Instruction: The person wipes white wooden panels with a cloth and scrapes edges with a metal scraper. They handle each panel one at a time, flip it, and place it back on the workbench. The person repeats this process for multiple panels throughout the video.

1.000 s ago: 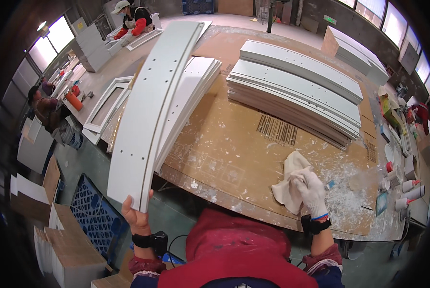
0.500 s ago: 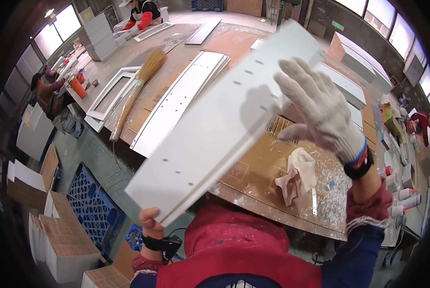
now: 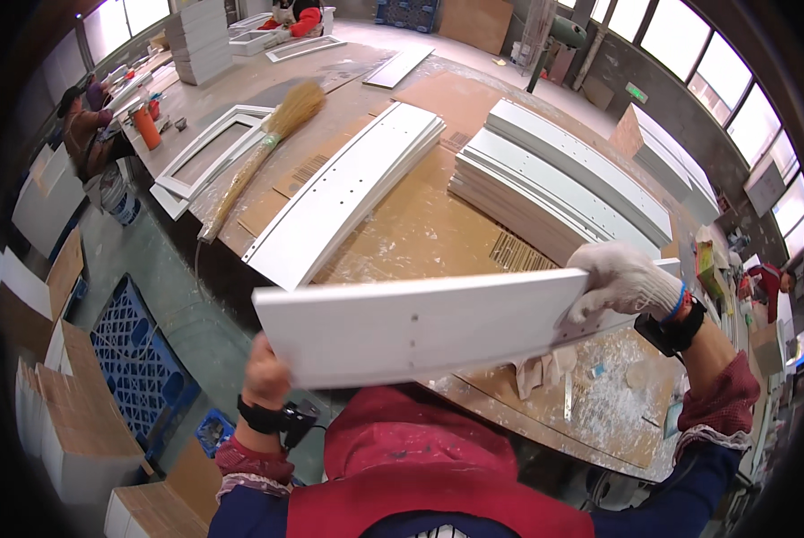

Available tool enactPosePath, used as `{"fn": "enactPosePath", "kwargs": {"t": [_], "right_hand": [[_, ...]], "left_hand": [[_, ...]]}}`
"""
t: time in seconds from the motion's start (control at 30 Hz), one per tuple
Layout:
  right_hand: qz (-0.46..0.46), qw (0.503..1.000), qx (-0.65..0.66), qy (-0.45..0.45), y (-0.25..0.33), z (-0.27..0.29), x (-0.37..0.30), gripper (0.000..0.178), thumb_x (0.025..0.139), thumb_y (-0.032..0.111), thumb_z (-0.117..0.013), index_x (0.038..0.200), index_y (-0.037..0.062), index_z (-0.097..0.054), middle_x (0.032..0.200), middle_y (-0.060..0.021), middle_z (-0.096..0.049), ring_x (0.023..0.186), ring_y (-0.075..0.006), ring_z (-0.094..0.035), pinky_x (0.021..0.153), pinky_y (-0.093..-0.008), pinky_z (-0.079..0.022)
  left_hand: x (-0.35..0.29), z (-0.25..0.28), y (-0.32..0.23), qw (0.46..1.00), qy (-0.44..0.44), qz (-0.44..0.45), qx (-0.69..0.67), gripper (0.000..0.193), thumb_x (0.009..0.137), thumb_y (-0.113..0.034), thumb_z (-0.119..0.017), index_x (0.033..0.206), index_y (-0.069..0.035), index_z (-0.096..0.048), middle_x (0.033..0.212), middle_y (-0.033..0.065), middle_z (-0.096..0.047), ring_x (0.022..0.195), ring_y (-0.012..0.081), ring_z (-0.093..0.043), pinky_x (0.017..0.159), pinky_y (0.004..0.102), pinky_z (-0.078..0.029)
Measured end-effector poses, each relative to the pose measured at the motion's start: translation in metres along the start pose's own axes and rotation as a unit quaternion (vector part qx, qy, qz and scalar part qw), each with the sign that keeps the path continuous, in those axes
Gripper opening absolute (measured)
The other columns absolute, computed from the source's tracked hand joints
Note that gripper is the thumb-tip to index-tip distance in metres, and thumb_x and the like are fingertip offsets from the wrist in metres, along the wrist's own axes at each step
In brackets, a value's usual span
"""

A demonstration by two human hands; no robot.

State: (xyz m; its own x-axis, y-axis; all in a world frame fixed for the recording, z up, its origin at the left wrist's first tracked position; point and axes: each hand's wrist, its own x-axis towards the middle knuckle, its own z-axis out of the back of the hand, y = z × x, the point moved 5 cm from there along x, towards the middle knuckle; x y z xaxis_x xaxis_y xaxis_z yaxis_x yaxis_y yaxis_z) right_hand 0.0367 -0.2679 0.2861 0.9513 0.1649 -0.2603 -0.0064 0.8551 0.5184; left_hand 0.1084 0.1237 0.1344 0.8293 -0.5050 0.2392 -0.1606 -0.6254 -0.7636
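White panel (image 3: 420, 327) was held across in front of your chest, long side level, above the near edge of the cardboard-covered table (image 3: 420, 233). Your right hand (image 3: 621, 282), in a knitted glove, was closed over its right end, and your bare left hand (image 3: 267, 372) gripped the lower left corner from behind. Beyond it on the table lay two stacks of similar panels (image 3: 554, 184), a broom (image 3: 258, 148) and a crumpled rag (image 3: 541, 368).
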Motion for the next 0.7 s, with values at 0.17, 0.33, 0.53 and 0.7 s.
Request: {"fn": "enactPosePath", "kwargs": {"t": [0.17,0.33,0.53,0.7], "right_hand": [[0.038,0.973,0.121,-0.192,0.042,0.064,0.004,0.026,0.073,0.001,-0.073,0.095,0.0018,-0.061,0.078,-0.0005,-0.064,0.069,-0.0099,-0.060,0.064,-0.0230,-0.050],[0.034,0.952,-0.004,-0.304,0.059,0.137,0.035,0.034,0.084,0.025,-0.067,0.107,0.0028,-0.058,0.087,-0.0018,-0.062,0.077,-0.0067,-0.058,0.067,-0.0226,-0.048],[0.170,0.892,0.299,-0.294,0.062,0.095,0.121,0.032,0.088,0.036,-0.060,0.099,0.0055,-0.061,0.084,-0.0027,-0.059,0.074,-0.0094,-0.056,0.063,-0.0261,-0.047],[0.115,0.823,0.461,-0.311,0.046,-0.009,0.226,0.055,0.084,0.045,-0.062,0.110,-0.0026,-0.058,0.105,-0.0096,-0.062,0.093,-0.0166,-0.054,0.084,-0.0325,-0.044]], "left_hand": [[0.014,0.027,-0.030,0.981,0.026,-0.135,-0.135,0.069,0.089,-0.029,-0.056,0.142,-0.003,-0.019,0.142,0.0185,-0.033,0.129,0.0339,-0.036,0.094,0.0520,-0.044],[-0.007,0.041,0.008,0.998,-0.038,0.029,-0.038,0.045,0.088,-0.015,-0.055,0.127,0.004,-0.043,0.121,0.0264,-0.052,0.105,0.0333,-0.059,0.081,0.0425,-0.054],[-0.001,0.014,0.049,0.979,-0.035,0.186,0.077,0.048,0.094,-0.019,-0.049,0.132,0.003,-0.033,0.123,0.0255,-0.051,0.103,0.0340,-0.060,0.077,0.0389,-0.055],[0.015,0.000,0.051,0.987,-0.049,0.147,0.030,0.067,0.095,-0.024,-0.049,0.140,0.001,-0.006,0.125,0.0231,-0.048,0.100,0.0342,-0.061,0.072,0.0355,-0.057]]}}
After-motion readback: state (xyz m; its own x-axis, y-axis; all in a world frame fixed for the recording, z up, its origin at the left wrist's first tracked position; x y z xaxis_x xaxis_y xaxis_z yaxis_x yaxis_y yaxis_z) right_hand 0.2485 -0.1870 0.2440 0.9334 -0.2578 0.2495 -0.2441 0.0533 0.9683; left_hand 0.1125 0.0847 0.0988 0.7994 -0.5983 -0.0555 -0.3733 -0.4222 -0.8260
